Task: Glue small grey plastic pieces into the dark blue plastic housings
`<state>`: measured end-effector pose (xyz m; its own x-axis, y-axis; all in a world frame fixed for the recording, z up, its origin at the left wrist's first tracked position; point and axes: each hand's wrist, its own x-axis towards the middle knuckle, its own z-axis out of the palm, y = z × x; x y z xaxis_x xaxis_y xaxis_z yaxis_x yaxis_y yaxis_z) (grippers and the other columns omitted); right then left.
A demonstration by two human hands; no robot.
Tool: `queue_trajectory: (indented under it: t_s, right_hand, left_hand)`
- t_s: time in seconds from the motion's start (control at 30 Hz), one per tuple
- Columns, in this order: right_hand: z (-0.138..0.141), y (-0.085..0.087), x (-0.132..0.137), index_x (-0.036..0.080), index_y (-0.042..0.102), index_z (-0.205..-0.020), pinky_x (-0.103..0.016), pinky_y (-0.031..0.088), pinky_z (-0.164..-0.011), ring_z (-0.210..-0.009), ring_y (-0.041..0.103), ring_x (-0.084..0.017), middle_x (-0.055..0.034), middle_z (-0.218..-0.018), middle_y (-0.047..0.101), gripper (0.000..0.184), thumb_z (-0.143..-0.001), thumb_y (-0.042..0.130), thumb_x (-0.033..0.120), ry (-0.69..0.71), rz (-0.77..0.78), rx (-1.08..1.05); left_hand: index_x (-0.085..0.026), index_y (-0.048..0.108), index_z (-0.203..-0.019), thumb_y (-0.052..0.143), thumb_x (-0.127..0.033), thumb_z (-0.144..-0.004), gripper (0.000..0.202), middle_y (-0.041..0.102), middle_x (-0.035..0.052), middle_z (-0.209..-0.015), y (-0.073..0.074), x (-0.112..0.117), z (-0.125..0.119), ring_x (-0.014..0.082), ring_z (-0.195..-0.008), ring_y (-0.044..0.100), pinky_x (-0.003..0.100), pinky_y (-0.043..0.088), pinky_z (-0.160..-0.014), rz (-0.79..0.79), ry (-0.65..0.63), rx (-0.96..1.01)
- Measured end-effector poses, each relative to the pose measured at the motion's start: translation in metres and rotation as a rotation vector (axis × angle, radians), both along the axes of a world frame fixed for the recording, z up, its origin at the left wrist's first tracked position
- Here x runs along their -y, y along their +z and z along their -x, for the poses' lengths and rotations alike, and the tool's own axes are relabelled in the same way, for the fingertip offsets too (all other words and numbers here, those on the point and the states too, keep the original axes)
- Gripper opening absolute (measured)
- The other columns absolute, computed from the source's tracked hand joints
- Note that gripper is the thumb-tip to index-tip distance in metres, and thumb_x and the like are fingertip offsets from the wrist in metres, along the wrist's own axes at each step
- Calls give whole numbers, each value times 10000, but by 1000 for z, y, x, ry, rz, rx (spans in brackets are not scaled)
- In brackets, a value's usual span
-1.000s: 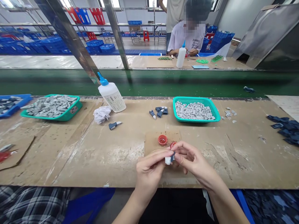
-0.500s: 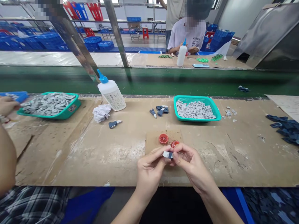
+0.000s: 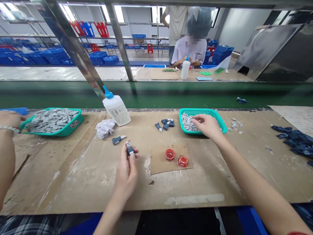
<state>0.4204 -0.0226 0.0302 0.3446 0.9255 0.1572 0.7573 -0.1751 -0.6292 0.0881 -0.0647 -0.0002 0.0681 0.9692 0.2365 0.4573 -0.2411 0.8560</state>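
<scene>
Head view. Left hand (image 3: pixel 126 174) holds one small navy-and-grey part (image 3: pixel 130 149) upright, its fingers (image 3: pixel 134 154) closed on it, over bare counter (image 3: pixel 80 176) and just left of one cardboard square (image 3: pixel 158 160) bearing two red caps (image 3: pixel 170 154). Right hand (image 3: pixel 207 125) lies over one teal basket (image 3: pixel 202 112) of grey pieces (image 3: pixel 187 122); fingers spread, tips touching the pieces, any pinch cannot be told. Open counter runs between the hands and down to the front edge. The back edge meets a green conveyor belt (image 3: pixel 156 94). Counted on the counter: one glue bottle (image 3: pixel 116 109) with blue cap; one crumpled white tissue (image 3: pixel 105 128); one loose part (image 3: pixel 117 140) beside it; roughly five navy parts (image 3: pixel 166 124) clustered; one second teal tray (image 3: pixel 73 125) of grey pieces, left; one navy heap (image 3: pixel 290 138), right. A co-worker's hand (image 3: pixel 9 120) with bracelet sits just beside that tray's left rim. Beyond the belt, one seated person (image 3: pixel 188 52) and one standing person (image 3: pixel 177 23).
</scene>
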Motion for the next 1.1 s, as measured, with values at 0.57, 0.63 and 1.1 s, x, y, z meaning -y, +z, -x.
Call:
queue_trajectory:
  t_s: [0.57, 0.63, 1.1]
  right_hand:
    - [-22, -23, -59, 150, 653, -927, -307, 505, -663, -790, 672, -220, -130, -909, 719, 216, -883, 519, 314, -54, -60, -203]
    - [-16, -16, -40, 148, 620, -1033, -275, 526, -642, -779, 674, -182, -117, -958, 713, 290, -926, 433, 342, -19, -107, -282]
    - [67, -37, 118, 147, 689, -736, -267, 472, -552, -566, 594, -150, -61, -636, 697, 333, -675, 782, 461, -62, 62, -960]
  left_hand:
    - [-121, 478, -1328, 376, 48, -749, 612, 423, 186, -1411, 0, -98, 14, 330, -1350, 340, 499, 351, -1075, -524, -229, -913]
    - [-183, 477, -1331, 370, 51, -773, 615, 434, 138, -1417, 7, -112, -15, 283, -1356, 338, 487, 339, -1088, -517, -449, -814]
    - [-170, 624, -1102, 517, -303, -903, 262, 642, 95, -1014, 29, -81, -54, 194, -898, 626, 351, 523, -813, -85, -476, 13]
